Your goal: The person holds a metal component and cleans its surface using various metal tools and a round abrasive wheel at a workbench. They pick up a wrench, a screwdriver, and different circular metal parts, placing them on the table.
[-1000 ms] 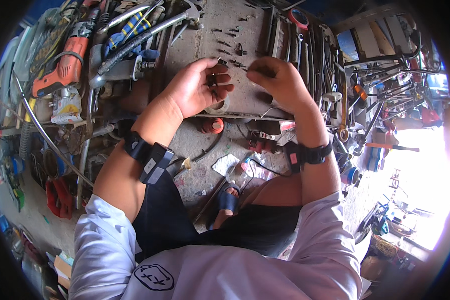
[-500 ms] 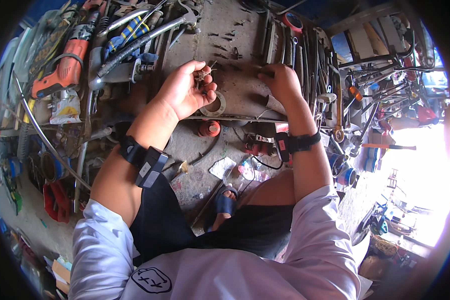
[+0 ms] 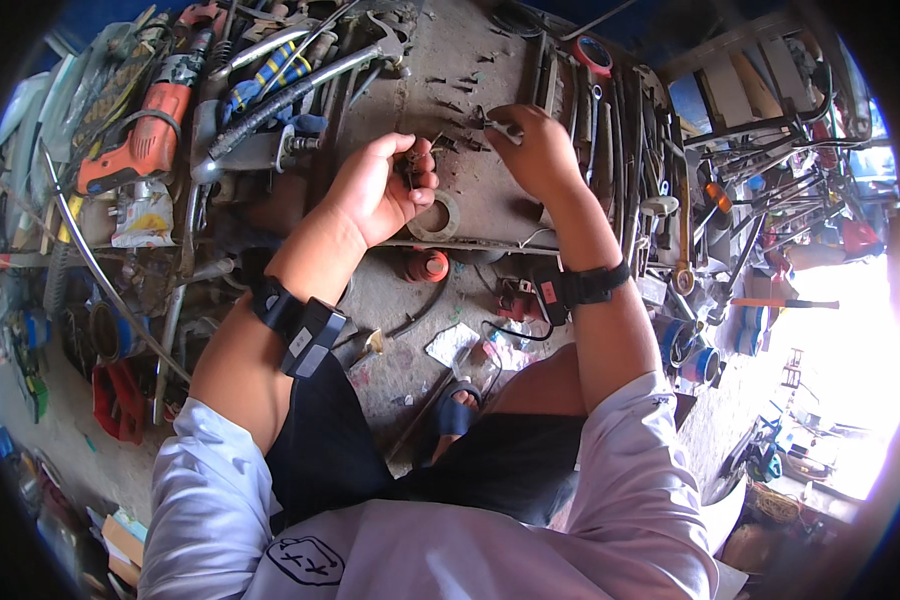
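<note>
My left hand [image 3: 385, 190] is over the near part of a worn workbench [image 3: 485, 205], palm up with fingers curled round several small dark metal pieces [image 3: 410, 170]. Thin ends stick out past the fingertips; they look like screws or nails. My right hand [image 3: 537, 150] is farther out to the right, its thumb and fingers pinched at a small dark piece [image 3: 483, 118] too small to name. Similar small pieces [image 3: 457, 85] lie scattered in rough rows beyond both hands. Just below my left fingers, a flat pale ring [image 3: 434, 218] rests at the bench's near edge.
Left, a claw hammer [image 3: 300, 85], an orange power tool [image 3: 150, 135] and blue-yellow gloves [image 3: 270, 75] crowd the bench. Right are long metal rods [image 3: 610, 150], a tape roll [image 3: 592, 55] and a wrench [image 3: 684, 225]. A red-orange round object [image 3: 428, 265] sits below the bench edge.
My right hand has moved farther out and slightly left, toward the scattered pieces, with a small dark piece now at its fingertips. My left hand stays nearly in place, its fingers still curled.
</note>
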`<action>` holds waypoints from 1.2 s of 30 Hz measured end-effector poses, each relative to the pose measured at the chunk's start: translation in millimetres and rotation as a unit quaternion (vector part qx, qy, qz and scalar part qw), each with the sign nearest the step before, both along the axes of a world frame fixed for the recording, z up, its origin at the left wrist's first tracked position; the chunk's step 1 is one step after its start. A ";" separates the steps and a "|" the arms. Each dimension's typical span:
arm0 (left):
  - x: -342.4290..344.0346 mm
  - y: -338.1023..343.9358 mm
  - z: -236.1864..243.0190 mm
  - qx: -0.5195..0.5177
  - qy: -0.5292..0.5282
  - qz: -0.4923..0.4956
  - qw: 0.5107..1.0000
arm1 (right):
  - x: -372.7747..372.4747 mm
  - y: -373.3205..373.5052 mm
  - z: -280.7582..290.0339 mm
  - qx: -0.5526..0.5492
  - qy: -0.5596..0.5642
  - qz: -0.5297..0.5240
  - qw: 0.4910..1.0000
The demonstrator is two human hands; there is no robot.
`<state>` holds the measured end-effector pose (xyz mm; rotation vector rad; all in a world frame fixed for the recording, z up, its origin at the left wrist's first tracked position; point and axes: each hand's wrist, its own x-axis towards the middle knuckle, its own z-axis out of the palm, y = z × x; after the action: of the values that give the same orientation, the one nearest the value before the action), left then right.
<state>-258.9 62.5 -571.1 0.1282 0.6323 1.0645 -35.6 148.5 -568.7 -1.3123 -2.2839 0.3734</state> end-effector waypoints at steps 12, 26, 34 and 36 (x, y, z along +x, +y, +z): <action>-34.7 -2.2 4.4 -0.024 0.037 0.064 0.997 | -49.7 -4.5 -3.6 0.029 -0.052 0.195 0.979; -42.9 -11.8 -1.1 -0.030 0.038 0.039 0.998 | -31.6 9.6 -4.9 -0.204 0.041 0.042 0.977; -34.4 -9.5 -3.0 -0.048 -0.012 -0.015 0.999 | -75.9 -16.4 43.3 -0.274 0.285 0.058 0.917; -27.3 -18.4 12.3 -0.059 -0.013 0.026 0.998 | -97.2 -43.3 64.7 -0.308 0.248 0.108 0.912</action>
<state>-286.2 44.1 -558.7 -0.0048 0.6752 1.0753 -132.8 105.2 -504.0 -1.0451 -1.9255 1.4216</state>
